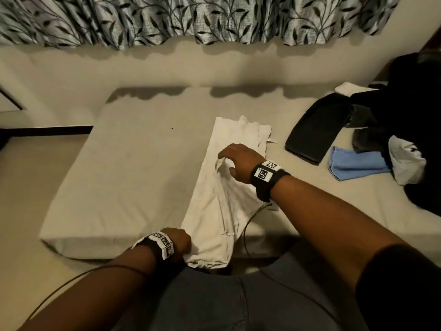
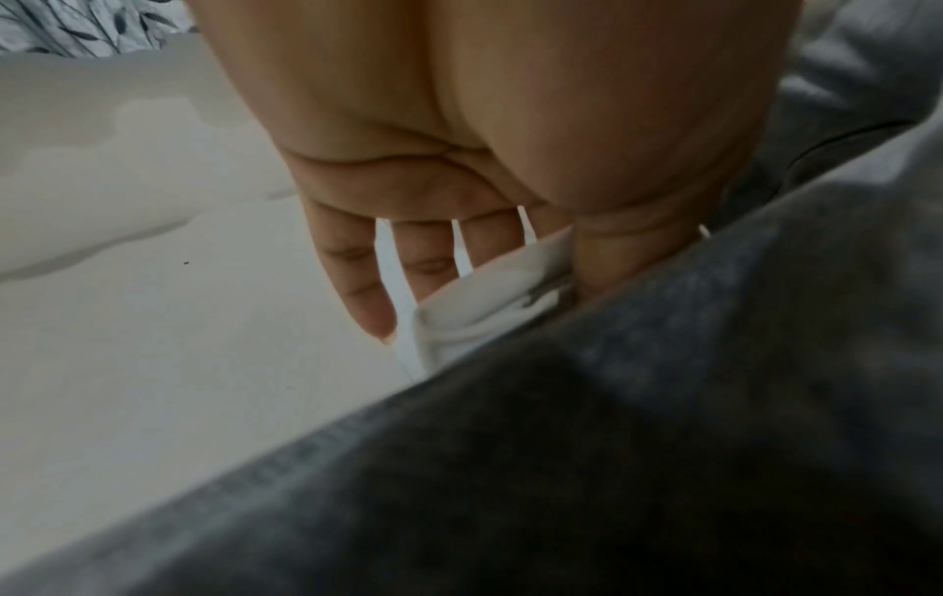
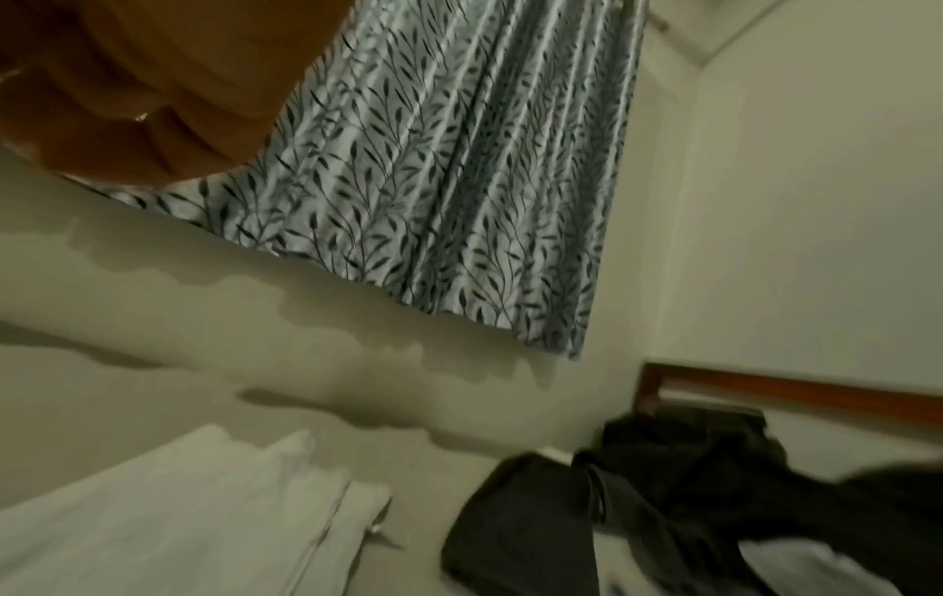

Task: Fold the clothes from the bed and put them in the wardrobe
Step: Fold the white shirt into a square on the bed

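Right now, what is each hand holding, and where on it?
Both hold the white garment: left hand pinches its near bottom corner, right hand grips a raised fold near its middle.

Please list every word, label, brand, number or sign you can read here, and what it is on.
No readable text.
Left hand wristband: black-and-white coded squares, no words.
Right hand wristband: the same.
Small tag on the folded white garment: too small to read.

Dim, warm light is falling from above, throwing the curtain's (image 1: 191, 17) scalloped shadow across the wall. The head view is bending at its edges. Both wrist views are blurring, the left's dark foreground sitting out of focus.
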`<move>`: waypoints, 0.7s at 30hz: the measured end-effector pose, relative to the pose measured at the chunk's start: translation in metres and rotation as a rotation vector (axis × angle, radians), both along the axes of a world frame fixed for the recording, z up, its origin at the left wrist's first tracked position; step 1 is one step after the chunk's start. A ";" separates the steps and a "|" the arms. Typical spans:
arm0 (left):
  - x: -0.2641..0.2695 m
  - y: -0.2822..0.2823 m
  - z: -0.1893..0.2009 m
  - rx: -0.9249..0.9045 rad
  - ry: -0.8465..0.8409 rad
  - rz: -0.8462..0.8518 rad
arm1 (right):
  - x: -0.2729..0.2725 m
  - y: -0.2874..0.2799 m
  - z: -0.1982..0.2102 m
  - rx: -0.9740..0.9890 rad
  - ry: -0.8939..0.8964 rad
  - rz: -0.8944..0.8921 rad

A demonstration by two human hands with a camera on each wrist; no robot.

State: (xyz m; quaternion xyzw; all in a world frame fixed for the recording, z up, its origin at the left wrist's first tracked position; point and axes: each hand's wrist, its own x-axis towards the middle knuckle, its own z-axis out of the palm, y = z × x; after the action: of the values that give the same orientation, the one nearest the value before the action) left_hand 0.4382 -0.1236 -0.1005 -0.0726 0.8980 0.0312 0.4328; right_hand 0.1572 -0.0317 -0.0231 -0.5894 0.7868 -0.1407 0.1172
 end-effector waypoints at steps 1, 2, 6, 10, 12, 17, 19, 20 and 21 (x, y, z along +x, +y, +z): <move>0.001 -0.001 -0.002 0.001 0.003 -0.005 | 0.002 0.005 -0.013 -0.006 -0.069 -0.063; 0.001 -0.001 -0.004 0.008 0.011 -0.002 | 0.003 0.014 -0.027 -0.022 -0.135 -0.163; 0.003 -0.006 -0.012 0.027 0.021 0.011 | 0.001 0.058 -0.099 0.129 -0.562 -0.765; 0.000 -0.007 -0.013 0.076 0.046 0.079 | 0.035 0.091 -0.164 0.261 -0.862 -0.916; -0.001 -0.010 -0.012 0.108 0.063 0.138 | 0.053 0.098 -0.180 0.247 -0.882 -0.899; -0.022 -0.032 0.006 0.150 0.021 0.207 | 0.042 0.095 -0.182 0.213 -0.796 -0.870; -0.040 -0.049 0.015 0.216 0.068 0.274 | 0.025 0.089 -0.173 0.168 -0.776 -0.919; -0.049 -0.056 0.019 0.282 0.142 0.351 | 0.016 0.086 -0.169 0.114 -0.766 -0.940; -0.061 -0.064 0.018 0.382 0.251 0.455 | 0.004 0.081 -0.167 0.060 -0.755 -0.951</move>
State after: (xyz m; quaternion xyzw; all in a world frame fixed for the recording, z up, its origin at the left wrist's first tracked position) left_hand 0.3771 -0.1874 -0.0824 -0.1845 0.8831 0.3036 0.3065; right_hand 0.1611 0.0496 -0.1898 -0.0790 0.8717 -0.3546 0.3288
